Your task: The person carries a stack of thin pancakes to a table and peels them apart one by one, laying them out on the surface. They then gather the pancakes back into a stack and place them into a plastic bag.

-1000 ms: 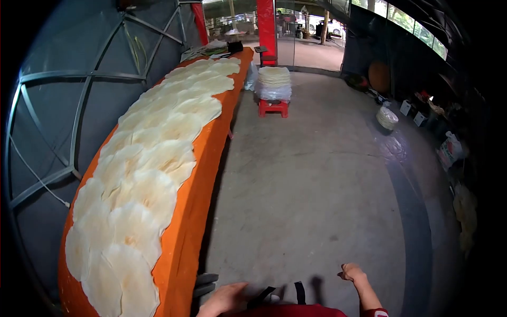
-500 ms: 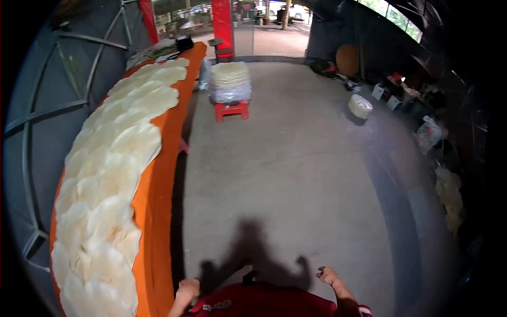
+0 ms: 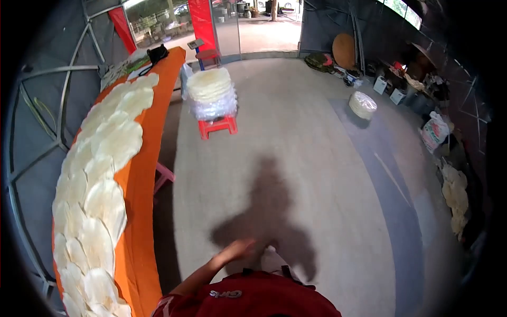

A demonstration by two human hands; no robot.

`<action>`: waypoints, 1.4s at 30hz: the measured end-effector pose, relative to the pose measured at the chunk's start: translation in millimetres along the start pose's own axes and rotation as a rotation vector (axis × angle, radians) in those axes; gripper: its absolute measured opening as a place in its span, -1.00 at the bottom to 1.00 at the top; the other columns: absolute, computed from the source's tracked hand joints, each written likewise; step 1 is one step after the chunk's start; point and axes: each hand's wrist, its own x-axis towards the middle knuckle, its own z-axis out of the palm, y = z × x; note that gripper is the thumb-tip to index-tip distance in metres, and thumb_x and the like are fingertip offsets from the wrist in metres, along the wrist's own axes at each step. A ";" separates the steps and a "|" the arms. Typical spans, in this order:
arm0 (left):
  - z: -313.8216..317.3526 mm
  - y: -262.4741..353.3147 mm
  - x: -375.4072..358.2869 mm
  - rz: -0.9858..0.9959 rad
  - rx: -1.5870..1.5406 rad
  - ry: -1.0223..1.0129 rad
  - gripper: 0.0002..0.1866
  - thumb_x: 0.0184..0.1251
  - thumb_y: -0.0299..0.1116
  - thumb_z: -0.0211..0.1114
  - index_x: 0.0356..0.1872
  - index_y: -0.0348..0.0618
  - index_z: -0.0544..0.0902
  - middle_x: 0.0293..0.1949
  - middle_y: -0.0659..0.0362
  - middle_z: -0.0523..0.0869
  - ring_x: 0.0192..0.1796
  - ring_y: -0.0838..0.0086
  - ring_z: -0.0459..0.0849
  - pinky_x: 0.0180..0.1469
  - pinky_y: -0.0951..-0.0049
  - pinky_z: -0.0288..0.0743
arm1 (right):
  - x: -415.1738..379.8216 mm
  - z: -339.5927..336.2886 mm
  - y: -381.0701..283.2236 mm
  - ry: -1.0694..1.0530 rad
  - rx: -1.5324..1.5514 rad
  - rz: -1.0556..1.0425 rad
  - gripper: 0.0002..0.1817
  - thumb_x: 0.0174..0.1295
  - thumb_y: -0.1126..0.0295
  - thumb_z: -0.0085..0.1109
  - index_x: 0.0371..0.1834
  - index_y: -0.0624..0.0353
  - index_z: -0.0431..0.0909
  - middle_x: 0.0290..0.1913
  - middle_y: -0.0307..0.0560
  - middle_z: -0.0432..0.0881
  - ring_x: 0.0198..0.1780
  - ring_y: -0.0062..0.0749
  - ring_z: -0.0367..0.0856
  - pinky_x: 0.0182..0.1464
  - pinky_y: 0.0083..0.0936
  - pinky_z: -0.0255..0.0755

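My left hand (image 3: 240, 249) swings in front of my red shirt (image 3: 253, 298), above the floor. It is smeared by motion, so its fingers cannot be made out, and no held thing shows. My right hand is out of sight. To my left, many thin, pale round sheets (image 3: 105, 203) overlap along a long table with an orange cover (image 3: 140, 211). Ahead, a tall stack of similar round sheets (image 3: 209, 84), its lower part in clear plastic, rests on a red stool (image 3: 217, 126). Neither is touched by my left hand.
A plastic-wrapped round bundle (image 3: 363, 105) is on the floor at right. Bags, boxes and a plastic sack (image 3: 434, 132) line the right wall. A weighing scale (image 3: 196, 44) stands beyond the table, near the doorway (image 3: 269, 31). Metal framing (image 3: 66, 100) runs along the left wall.
I have moved forward; the stool with its stack is nearer and further left in view. My left hand has swung forward and inward. My right hand has left the view.
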 end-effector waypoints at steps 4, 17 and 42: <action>22.0 -148.2 -53.6 -0.590 0.242 -0.283 -0.48 -0.02 -0.15 0.23 0.00 -0.16 0.48 -0.07 -0.06 0.56 0.00 0.10 0.52 0.01 0.21 0.41 | 126.9 -79.9 -60.9 0.142 -0.189 -0.788 -0.64 0.17 0.14 -0.09 -0.48 0.20 0.57 -0.38 0.01 0.63 -0.35 -0.23 0.60 -0.26 -0.33 0.48; -66.5 -175.0 21.3 -1.436 -0.965 0.382 -0.74 0.12 -0.18 0.19 -0.41 -0.20 0.58 -0.45 0.05 0.62 -0.39 0.28 0.59 -0.40 0.29 0.46 | 229.8 -450.3 -679.1 0.629 -0.012 -0.798 -0.67 0.05 0.23 0.16 -0.21 0.24 0.52 -0.40 0.11 0.60 -0.39 -0.06 0.57 -0.33 -0.29 0.45; -506.1 -432.1 534.5 -0.774 -2.180 1.381 -0.05 0.10 0.30 -0.01 0.34 -0.16 -0.08 0.37 -0.06 -0.12 0.37 0.00 -0.07 0.19 -0.30 -0.01 | 682.8 -633.2 -1178.9 0.282 -0.638 -0.499 -0.64 0.12 0.16 -0.02 -0.59 0.23 0.56 -0.49 0.07 0.60 -0.52 -0.28 0.57 -0.40 -0.39 0.46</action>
